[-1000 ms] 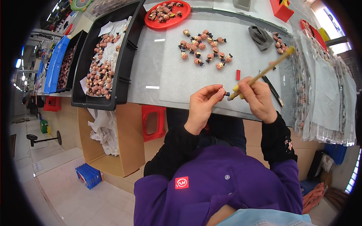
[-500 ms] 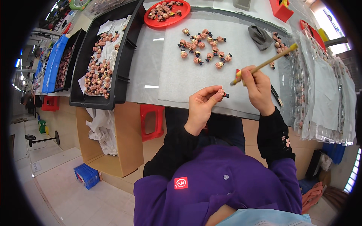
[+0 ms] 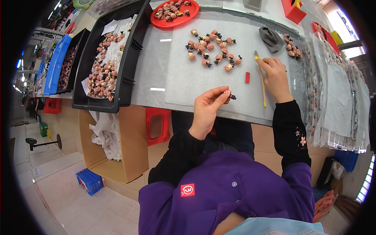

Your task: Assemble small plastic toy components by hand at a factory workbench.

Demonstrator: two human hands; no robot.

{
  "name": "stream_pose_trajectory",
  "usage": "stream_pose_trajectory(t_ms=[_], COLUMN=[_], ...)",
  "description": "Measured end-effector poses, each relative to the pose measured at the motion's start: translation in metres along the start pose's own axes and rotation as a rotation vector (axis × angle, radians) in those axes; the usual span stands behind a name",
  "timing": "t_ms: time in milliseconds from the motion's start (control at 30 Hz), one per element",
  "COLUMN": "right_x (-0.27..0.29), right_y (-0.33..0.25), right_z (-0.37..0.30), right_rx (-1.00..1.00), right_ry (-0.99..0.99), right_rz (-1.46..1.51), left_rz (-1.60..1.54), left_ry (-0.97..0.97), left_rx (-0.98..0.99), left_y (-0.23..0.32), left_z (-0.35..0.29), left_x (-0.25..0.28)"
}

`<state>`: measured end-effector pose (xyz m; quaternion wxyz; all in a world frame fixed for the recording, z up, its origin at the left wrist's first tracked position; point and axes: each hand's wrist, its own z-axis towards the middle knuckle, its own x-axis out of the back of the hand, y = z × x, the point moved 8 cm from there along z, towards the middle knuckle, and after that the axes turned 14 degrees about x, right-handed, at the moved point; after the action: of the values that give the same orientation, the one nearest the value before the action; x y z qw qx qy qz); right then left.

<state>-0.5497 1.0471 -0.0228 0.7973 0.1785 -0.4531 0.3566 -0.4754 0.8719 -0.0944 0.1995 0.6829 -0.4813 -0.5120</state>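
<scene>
Between the thumb and fingers of my left hand (image 3: 206, 109) is a small figurine (image 3: 228, 93) with bumpy pink hair and a dark lower end. It is held just above the near edge of the table mat. My right hand (image 3: 277, 76) is bent over a thin paintbrush (image 3: 262, 84), its fingertips at the yellow band near the bristle end. The brush points away from me, handle end toward me; my thumb is hidden. A small red block (image 3: 247, 77) lies left of the brush. Several similar figurines (image 3: 210, 46) lie scattered on the white mat (image 3: 178, 78) beyond my hands.
At left stands a black crate (image 3: 124, 74) holding paper and figurines. A red plate (image 3: 156, 23) of figurines is at the far side. A grey cloth (image 3: 270, 39) lies at far right, near stacked clear plastic trays (image 3: 333, 98). An open cardboard box (image 3: 135, 149) sits below the table edge.
My right hand has moved right and away from the left hand. The brush has swung from slanting across to pointing away from me. The red block has come fully into view. My left hand barely moved.
</scene>
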Motion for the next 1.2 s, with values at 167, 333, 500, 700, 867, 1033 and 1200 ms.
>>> stream_pose_trajectory(t_ms=[167, 333, 500, 700, 867, 1033, 1200], right_x=[0.005, 0.019, 0.032, 0.019, -0.010, -0.016, -0.023], right_y=[-0.015, -0.033, -0.014, -0.012, -0.043, -0.039, -0.032], right_z=[-0.006, -0.011, -0.032, -0.040, -0.023, -0.024, -0.025], right_rx=[-0.095, -0.110, -0.223, -0.350, -0.267, -0.333, -0.390], right_ry=[0.122, 0.170, 0.210, 0.221, 0.114, 0.116, 0.091], right_rz=[0.138, 0.304, 0.230, 0.332, 0.101, 0.176, 0.252], left_rz=[-0.020, 0.006, 0.041, 0.036, 0.053, 0.097, 0.098], left_ry=[-0.011, -0.021, -0.027, -0.004, 0.025, 0.018, 0.022], left_rx=[0.036, 0.027, 0.031, 0.013, -0.082, -0.057, -0.066], left_y=[-0.004, -0.003, -0.004, -0.005, 0.004, -0.001, -0.003], left_z=[0.003, 0.008, 0.011, 0.018, 0.028, 0.034, 0.035], left_x=[0.001, -0.005, -0.011, -0.012, -0.012, -0.001, 0.001])
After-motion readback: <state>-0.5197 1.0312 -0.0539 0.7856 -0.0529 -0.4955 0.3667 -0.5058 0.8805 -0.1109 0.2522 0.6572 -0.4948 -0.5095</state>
